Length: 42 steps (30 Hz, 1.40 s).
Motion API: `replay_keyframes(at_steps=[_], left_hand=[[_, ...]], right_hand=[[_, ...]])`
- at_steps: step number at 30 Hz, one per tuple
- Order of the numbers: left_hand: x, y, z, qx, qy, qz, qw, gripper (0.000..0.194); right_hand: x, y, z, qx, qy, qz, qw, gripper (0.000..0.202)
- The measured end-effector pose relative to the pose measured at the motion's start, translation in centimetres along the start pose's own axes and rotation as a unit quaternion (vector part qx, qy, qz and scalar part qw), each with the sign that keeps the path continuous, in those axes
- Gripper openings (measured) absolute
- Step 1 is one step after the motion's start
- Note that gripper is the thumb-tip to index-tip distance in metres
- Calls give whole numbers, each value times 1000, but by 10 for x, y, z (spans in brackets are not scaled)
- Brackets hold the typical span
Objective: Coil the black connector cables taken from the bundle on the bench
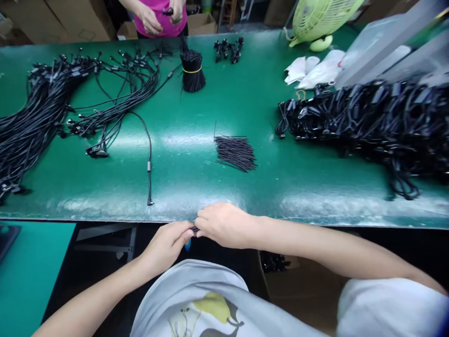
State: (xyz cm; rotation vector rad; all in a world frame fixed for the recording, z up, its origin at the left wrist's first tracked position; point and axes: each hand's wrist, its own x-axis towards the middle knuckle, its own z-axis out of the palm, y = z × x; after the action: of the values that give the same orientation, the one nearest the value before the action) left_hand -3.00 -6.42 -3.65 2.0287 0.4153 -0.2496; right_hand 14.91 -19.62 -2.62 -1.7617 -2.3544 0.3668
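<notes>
At the front edge of the green table (196, 187), my left hand (167, 244) pinches a small dark bundle, seemingly black cable (195, 229). My right hand (222, 225) closes on the other side of the same bundle, its fingers nearly touching the left ones. Most of the bundle is hidden by the fingers. A bit of blue shows just below the left fingertips. Beyond my hands lies a flat pile of short black ties (235, 153). One black cable with a grey sleeve (149, 166) stretches toward the table edge on the left.
Long black cables (45, 98) cover the left side. Coiled cables (368, 117) are heaped at the right. A banded black bundle (192, 71) stands at the back, near small black pieces (228, 49). A green fan (321, 18) and a person in pink (159, 16) are across the table.
</notes>
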Motion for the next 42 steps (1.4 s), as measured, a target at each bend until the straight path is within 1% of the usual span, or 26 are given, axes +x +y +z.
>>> replay_keyframes(at_steps=[1,2,3,4,5,6,7,9,11,14,17,19,20,22,24,26,27,28,30,31,32,34,36,38,40,42], left_hand=[[2,-1,0,-40,19,-8,999,31],[4,-2,-1,-92,46,-17,995,32],[6,-2,-2,-152,81,-25,985,33],[9,-2,-3,-216,117,-32,969,35],[12,0,-4,-279,151,-36,948,35],[16,1,-4,-338,175,-39,924,35],[20,3,-4,-387,186,-42,902,35],[27,7,-3,-453,184,-47,871,34],[32,10,-1,-484,176,-47,856,34],[34,13,0,-497,175,-42,849,34],[32,18,1,-488,170,-31,855,34],[31,22,4,-485,148,-19,862,35],[32,24,6,-489,132,-11,862,37],[33,26,11,-507,112,10,855,43],[34,25,15,-513,124,30,849,44],[33,20,17,-482,162,43,860,38],[32,18,17,-449,183,46,873,35],[30,15,16,-404,203,51,891,32],[25,10,14,-296,238,64,923,29],[24,7,13,-246,249,69,934,28],[22,5,11,-208,252,73,942,28],[19,0,8,-174,233,70,954,30],[17,-3,5,-190,188,61,962,30],[14,-6,3,-261,138,46,954,30],[10,-8,1,-362,90,20,928,34],[5,-9,0,-440,57,-8,896,37]], right_hand=[[-6,14,-6,37,38,24,998,30],[-12,30,-11,55,96,67,992,31],[-20,50,-15,49,164,129,977,31],[-27,71,-17,24,226,200,953,30],[-34,91,-17,-15,270,270,924,29],[-40,111,-15,-49,286,320,902,27],[-44,127,-12,-75,284,348,890,25],[-48,148,-4,-100,264,352,892,23],[-49,154,0,-119,275,345,890,23],[-48,141,-6,-139,322,353,867,24],[-43,112,-11,-108,368,362,850,26],[-32,85,-8,-27,391,346,853,22],[-24,69,-3,37,396,328,857,19],[-6,37,10,185,382,286,859,16],[11,8,24,292,359,257,849,16],[21,-12,33,303,350,234,855,16],[22,-18,35,265,352,221,870,16],[23,-22,35,198,353,205,891,17],[20,-23,30,5,342,145,928,18],[19,-22,26,-94,338,97,931,18],[18,-20,21,-176,332,39,926,20],[18,-17,10,-259,301,-86,914,25],[20,-16,0,-278,252,-164,912,28],[23,-17,-7,-302,202,-194,911,28],[26,-18,-13,-345,171,-218,897,29],[30,-20,-19,-388,139,-248,877,32]])
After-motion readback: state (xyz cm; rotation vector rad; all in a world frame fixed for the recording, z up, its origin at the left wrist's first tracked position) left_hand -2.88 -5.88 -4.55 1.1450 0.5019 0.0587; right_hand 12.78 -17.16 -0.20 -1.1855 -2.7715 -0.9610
